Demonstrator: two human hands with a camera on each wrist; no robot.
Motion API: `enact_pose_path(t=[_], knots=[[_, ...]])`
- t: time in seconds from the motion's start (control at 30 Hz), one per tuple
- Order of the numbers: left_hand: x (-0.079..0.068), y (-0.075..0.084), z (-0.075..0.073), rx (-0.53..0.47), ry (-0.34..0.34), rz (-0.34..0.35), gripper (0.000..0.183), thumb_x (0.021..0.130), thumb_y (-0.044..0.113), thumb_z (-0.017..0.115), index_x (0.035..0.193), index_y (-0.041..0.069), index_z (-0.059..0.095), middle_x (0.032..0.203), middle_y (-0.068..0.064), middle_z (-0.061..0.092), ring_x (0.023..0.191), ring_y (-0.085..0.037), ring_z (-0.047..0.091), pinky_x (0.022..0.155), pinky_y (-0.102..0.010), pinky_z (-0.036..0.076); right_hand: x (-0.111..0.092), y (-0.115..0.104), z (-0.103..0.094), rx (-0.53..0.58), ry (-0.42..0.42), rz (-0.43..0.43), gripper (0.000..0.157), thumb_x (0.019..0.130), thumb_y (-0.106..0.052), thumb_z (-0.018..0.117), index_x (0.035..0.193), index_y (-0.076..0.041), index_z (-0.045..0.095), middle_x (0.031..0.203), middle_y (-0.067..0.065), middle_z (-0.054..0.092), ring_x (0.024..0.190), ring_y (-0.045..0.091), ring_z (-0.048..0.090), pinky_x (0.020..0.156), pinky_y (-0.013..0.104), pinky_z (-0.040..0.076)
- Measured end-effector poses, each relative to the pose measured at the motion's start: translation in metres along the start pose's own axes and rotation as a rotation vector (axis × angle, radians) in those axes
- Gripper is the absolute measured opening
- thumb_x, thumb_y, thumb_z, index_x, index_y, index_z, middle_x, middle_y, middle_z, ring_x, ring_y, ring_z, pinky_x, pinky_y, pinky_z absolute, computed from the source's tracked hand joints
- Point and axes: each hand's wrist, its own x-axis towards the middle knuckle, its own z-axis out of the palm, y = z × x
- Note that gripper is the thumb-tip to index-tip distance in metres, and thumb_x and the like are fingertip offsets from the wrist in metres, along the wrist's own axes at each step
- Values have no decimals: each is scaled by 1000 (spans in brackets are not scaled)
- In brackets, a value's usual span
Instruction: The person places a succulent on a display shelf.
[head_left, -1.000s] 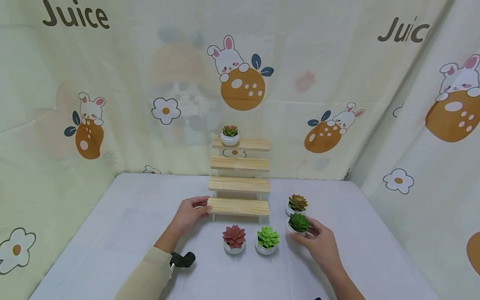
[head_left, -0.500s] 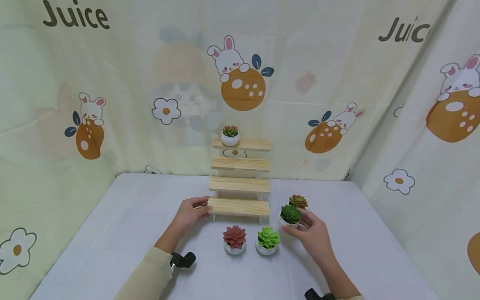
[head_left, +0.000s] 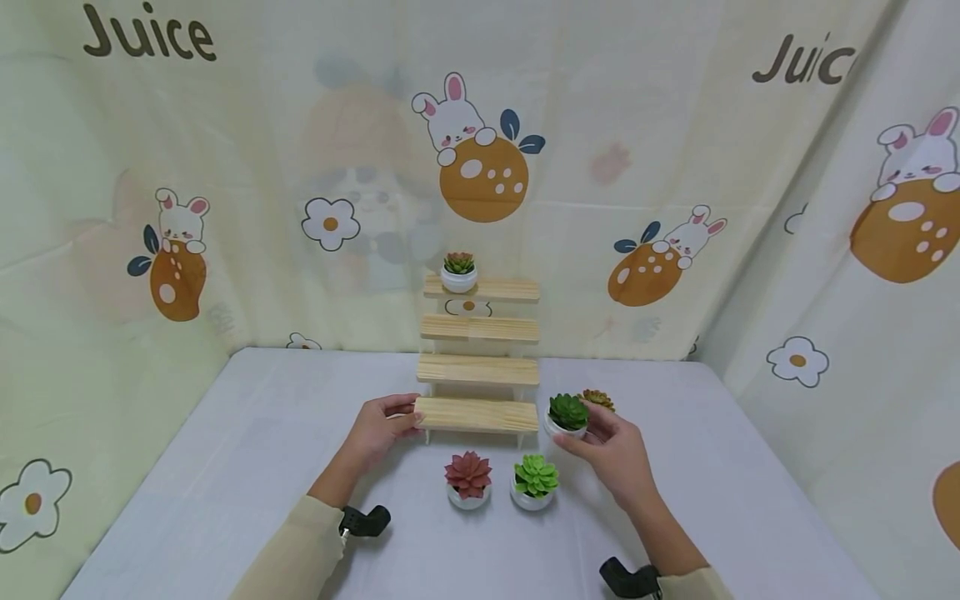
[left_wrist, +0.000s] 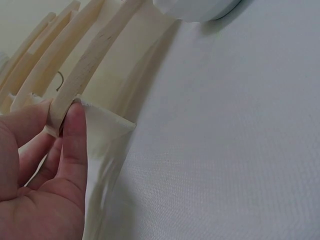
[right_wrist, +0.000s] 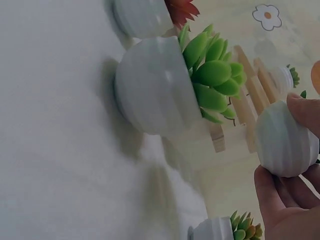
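My left hand (head_left: 381,429) pinches the left end of the lowest board on a four-tier wooden stand (head_left: 480,414); the left wrist view shows thumb and fingers about the board end (left_wrist: 61,112). Between the thumb and fingers of my right hand (head_left: 618,454) is a dark green potted succulent (head_left: 568,412), raised off the table, just right of the lowest tier. Its white pot (right_wrist: 282,140) appears in the right wrist view. A brownish succulent (head_left: 597,400) stands behind it, partly hidden by the hand. In front of the stand are a red succulent (head_left: 468,477) and a bright green succulent (head_left: 535,479).
Another succulent in a white pot (head_left: 459,273) sits at the left of the top tier. The white table (head_left: 225,467) backs onto a printed curtain (head_left: 330,125), which also hangs at both sides. Each wrist wears a black camera mount (head_left: 366,521).
My right hand has lifted the dark green succulent and carried it left and away from me, toward the stand. The left hand has stayed at the board end.
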Motion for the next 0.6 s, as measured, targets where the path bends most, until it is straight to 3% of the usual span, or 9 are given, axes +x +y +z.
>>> enact_pose_path(t=[0.6], knots=[[-1,1,0,43,10,-26,39,84,6,69,122,5,62,109,-15,62,87,-20,66,79,-36,59,25,-28,12,69,-50,13,70,66,-30,85,127,-13,55,124,8,61,112,18,60,86,18,54]])
